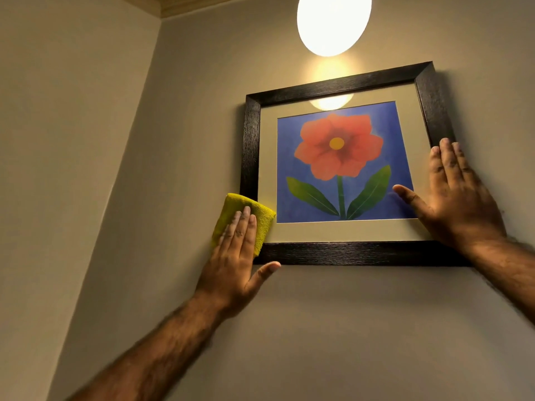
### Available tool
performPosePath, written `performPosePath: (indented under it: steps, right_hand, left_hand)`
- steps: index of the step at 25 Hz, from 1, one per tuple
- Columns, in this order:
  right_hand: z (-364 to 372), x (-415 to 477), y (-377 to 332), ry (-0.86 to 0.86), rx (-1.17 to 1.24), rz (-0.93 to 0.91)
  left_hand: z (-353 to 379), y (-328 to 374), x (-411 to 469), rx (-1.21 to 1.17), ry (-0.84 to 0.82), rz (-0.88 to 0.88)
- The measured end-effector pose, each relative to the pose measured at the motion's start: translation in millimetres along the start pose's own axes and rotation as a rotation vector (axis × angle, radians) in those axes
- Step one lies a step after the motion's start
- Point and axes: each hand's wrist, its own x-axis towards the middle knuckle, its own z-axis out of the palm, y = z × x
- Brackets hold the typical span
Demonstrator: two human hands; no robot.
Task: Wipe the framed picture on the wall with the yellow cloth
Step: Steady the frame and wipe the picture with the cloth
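We see a round lamp (334, 23) glowing high on the beige wall (318, 328), with wooden ceiling trim (162, 5) at the corner.

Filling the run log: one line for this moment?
left hand: presses yellow cloth on frame corner | right hand: flat, steadying frame

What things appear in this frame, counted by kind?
Black wooden-framed flower picture: 1
Folded yellow microfibre cloth: 1
Round glowing white wall lamp: 1
Bare hands: 2, left hand flat on the cloth, right hand flat on the picture's right edge
Total: 5
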Motion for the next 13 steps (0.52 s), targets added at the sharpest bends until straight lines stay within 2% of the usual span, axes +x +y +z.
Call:
performPosePath:
  steps: [8, 13]
  right_hand:
    - [0.9, 0.6, -0.3, 0.028, -0.009, -0.009]
    - [-0.7, -0.4, -1.7, 0.019, -0.008, -0.009]
  left_hand:
    - [-47.5, -24.7, 165.5, -0.032, -0.018, -0.090]
    - [-36.9, -15.0, 158.8, -0.028, 0.025, -0.131]
